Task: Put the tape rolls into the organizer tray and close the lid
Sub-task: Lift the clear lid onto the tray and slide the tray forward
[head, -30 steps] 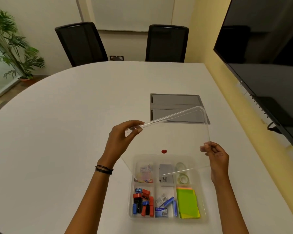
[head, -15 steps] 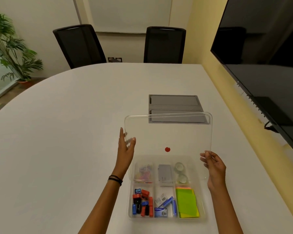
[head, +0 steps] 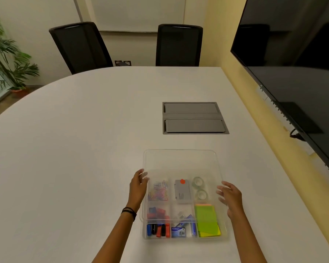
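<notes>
On the white counter (head: 84, 149), my left hand (head: 138, 188) takes the left edge of the clear lid (head: 180, 160), fingers curled over its rim in a firm grip. The lid lies nearly flat above the organizer tray (head: 225, 232), pushed toward the far side so that it covers the back compartments and leaves the near strip of the tray uncovered. A red dot (head: 182, 181) marks the lid near its middle.

Seen through the plastic, from the left: coloured paper clips (head: 159, 190) in the back-left compartment, a grey box (head: 182, 191) in the back-middle one, and the two tape rolls (head: 199, 188) in the back-right compartment, one behind the other. In the front row, red, blue and black clips (head: 158, 223) fill the left compartment, a small blue box (head: 178, 231) sits in the middle one, and green sticky notes (head: 206, 219) lie on the right.

My right hand (head: 231, 199) is at the lid's right edge with its fingers spread; I cannot tell whether its grip is on the rim or released just beside it.

Farther back, a grey cable hatch (head: 194, 117) is set into the counter, well apart from the tray.
</notes>
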